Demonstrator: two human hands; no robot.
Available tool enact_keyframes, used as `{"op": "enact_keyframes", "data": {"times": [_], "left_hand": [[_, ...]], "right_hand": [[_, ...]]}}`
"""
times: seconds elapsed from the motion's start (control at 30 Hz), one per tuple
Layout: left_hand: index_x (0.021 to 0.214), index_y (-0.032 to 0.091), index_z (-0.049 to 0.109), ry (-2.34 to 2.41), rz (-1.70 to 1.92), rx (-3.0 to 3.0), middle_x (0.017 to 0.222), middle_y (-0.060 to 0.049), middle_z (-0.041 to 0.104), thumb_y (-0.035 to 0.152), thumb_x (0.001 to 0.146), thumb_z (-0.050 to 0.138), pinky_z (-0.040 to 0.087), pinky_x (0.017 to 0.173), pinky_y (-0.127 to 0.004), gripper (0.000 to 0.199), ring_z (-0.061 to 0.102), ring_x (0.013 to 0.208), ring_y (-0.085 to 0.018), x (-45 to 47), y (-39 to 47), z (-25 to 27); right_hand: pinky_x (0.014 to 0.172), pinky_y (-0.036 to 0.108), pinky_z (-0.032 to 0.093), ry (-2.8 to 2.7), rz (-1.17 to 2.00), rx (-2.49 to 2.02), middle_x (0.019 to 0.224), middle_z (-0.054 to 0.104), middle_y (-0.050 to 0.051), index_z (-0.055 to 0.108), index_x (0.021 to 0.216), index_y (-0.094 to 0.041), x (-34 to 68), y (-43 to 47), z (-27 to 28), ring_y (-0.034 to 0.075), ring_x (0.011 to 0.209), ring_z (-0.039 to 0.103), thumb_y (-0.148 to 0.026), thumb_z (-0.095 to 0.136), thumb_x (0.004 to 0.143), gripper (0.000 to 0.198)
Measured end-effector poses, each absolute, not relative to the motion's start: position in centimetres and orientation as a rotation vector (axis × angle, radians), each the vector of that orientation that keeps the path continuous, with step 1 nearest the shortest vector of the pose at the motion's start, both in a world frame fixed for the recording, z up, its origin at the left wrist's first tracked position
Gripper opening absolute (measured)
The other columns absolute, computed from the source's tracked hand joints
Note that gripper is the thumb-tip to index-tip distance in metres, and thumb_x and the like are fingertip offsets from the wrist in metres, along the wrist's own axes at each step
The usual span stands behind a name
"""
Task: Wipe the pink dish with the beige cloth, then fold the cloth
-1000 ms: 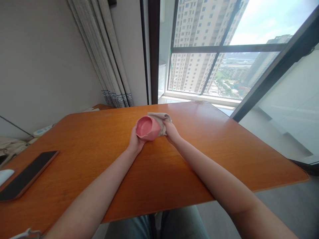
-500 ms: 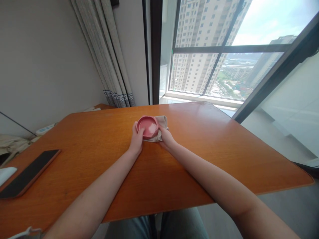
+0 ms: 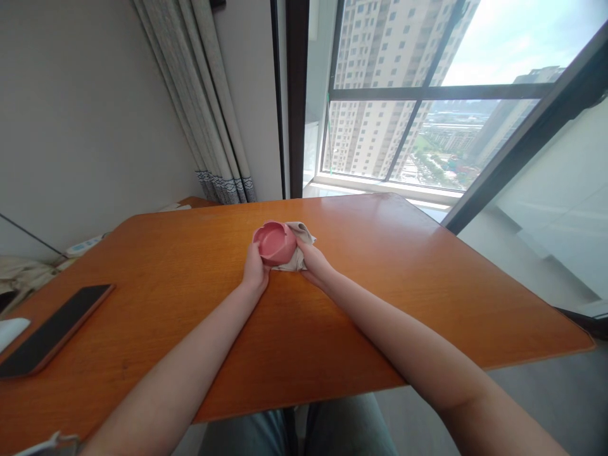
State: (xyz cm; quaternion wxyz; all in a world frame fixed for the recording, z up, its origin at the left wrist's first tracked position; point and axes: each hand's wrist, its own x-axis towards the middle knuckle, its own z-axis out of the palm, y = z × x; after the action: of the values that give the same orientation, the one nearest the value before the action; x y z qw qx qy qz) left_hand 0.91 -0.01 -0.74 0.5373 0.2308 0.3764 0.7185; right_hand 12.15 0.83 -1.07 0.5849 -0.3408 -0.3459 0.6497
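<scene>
With the pink bowl (image 3: 274,246) gripped by my left hand (image 3: 255,268) at its eight o'clock side over the table (image 3: 370,253), and my right hand (image 3: 315,261) pinching the beige cloth (image 3: 297,259) against its four o'clock side, the wiping seems under way, neither thing yet put down.

We saw a black-topped pad (image 3: 57,328) on the desk (image 3: 427,266) — beyond the desk, a grey curtain (image 3: 204,114) and a window (image 3: 418,94).
</scene>
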Motion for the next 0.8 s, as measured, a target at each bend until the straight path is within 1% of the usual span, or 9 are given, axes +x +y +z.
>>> {"op": "enact_keyframes", "data": {"times": [0.1,0.17,0.23,0.3,0.4,0.5,0.57,0.7,0.8], "left_hand": [[0.089,0.018,0.056,0.961,1.651,0.599,0.084,0.001,0.059,0.023,0.072,0.058,0.045,0.066,-0.020,0.017,0.054,0.075,-0.010,0.9,0.0,-0.9],[0.088,0.018,0.056,1.005,1.563,0.608,0.078,0.002,0.057,0.023,0.071,0.060,0.044,0.060,-0.019,0.018,0.052,0.068,-0.009,1.0,-0.1,-1.0],[0.092,0.019,0.056,1.009,1.484,0.611,0.080,0.001,0.058,0.024,0.072,0.060,0.044,0.058,-0.020,0.021,0.053,0.068,-0.010,1.1,-0.2,-1.0],[0.096,0.020,0.057,1.001,1.488,0.576,0.087,0.000,0.060,0.026,0.075,0.058,0.046,0.060,-0.022,0.022,0.055,0.073,-0.012,1.2,-0.4,-0.8],[0.097,0.022,0.058,0.965,1.609,0.501,0.096,0.000,0.062,0.030,0.080,0.056,0.048,0.066,-0.023,0.019,0.057,0.083,-0.014,1.2,-0.5,-0.4],[0.100,0.023,0.058,0.918,1.704,0.540,0.101,-0.001,0.062,0.030,0.081,0.057,0.049,0.072,-0.022,0.021,0.057,0.090,-0.014,0.8,-0.3,-0.1],[0.101,0.023,0.057,0.925,1.668,0.608,0.100,-0.001,0.062,0.026,0.078,0.059,0.048,0.069,-0.021,0.023,0.057,0.087,-0.012,0.5,-0.1,-0.1],[0.100,0.021,0.056,1.029,1.474,0.663,0.090,0.000,0.059,0.025,0.073,0.063,0.046,0.057,-0.020,0.028,0.055,0.073,-0.011,0.3,0.0,-0.6],[0.102,0.020,0.057,1.081,1.407,0.687,0.090,-0.001,0.060,0.027,0.075,0.062,0.046,0.056,-0.020,0.028,0.055,0.072,-0.011,0.6,-0.3,-0.9]], "right_hand": [[0.084,0.032,0.055,-0.796,1.450,-0.855,0.105,0.071,0.006,0.061,0.096,-0.023,13.1,1.5,-1.0,0.020,0.104,0.065,-0.039,0.056,0.080,0.023],[0.084,0.032,0.055,-0.790,1.410,-0.874,0.107,0.070,0.005,0.060,0.098,-0.023,13.8,1.9,-0.9,0.020,0.104,0.065,-0.039,0.057,0.080,0.025],[0.082,0.033,0.056,-0.827,1.406,-0.882,0.106,0.071,0.005,0.060,0.100,-0.023,14.3,2.1,-0.9,0.021,0.102,0.066,-0.042,0.058,0.079,0.028],[0.081,0.034,0.056,-0.873,1.419,-0.890,0.104,0.071,0.006,0.060,0.100,-0.023,14.2,2.0,-0.9,0.022,0.101,0.066,-0.045,0.058,0.079,0.031],[0.082,0.034,0.056,-0.883,1.469,-0.865,0.106,0.071,0.007,0.060,0.100,-0.022,13.4,1.4,-1.0,0.022,0.102,0.065,-0.047,0.058,0.079,0.032],[0.083,0.032,0.055,-0.868,1.497,-0.813,0.106,0.071,0.005,0.060,0.104,-0.023,12.6,1.0,-1.1,0.020,0.102,0.065,-0.043,0.060,0.077,0.033],[0.083,0.031,0.054,-0.837,1.467,-0.814,0.106,0.071,0.004,0.060,0.106,-0.024,12.5,1.0,-1.1,0.019,0.101,0.065,-0.040,0.060,0.078,0.032],[0.082,0.028,0.054,-0.773,1.410,-0.856,0.107,0.070,0.003,0.059,0.104,-0.023,13.5,1.7,-0.8,0.017,0.100,0.065,-0.035,0.059,0.080,0.027],[0.081,0.025,0.053,-0.743,1.439,-0.873,0.100,0.071,0.002,0.060,0.100,-0.021,14.3,2.0,-0.4,0.015,0.097,0.066,-0.030,0.059,0.081,0.022]]}}
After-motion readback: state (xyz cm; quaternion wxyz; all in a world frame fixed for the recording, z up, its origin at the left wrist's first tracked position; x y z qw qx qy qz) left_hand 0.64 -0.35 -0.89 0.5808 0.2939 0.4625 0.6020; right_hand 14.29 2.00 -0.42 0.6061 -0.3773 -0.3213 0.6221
